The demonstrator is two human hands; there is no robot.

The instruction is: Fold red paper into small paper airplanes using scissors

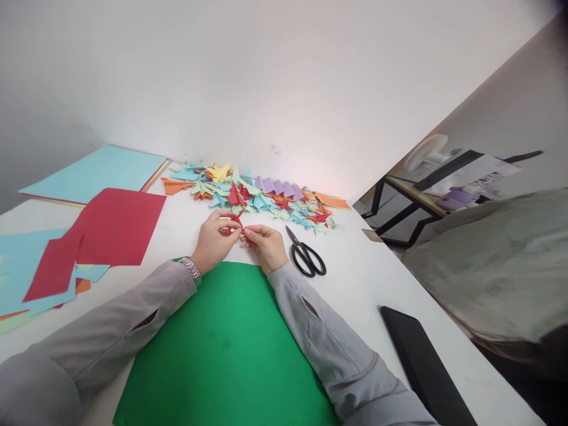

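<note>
Just past the far edge of a green sheet, both my hands meet on a small red folded paper with a thin point sticking up. My left hand, a metal watch band at its wrist, pinches the paper between thumb and fingers. The fingertips of my right hand pinch its right end. Part of the folded paper is hidden behind my fingers. Behind it lies a heap of colourful folded paper figures. Black-handled scissors rest to the right of my right hand.
Red paper and blue paper offcuts lie on the left. A stack of large coloured sheets sits at the back left. On the right is a black flat object. Beyond the white table stands a shelf with items.
</note>
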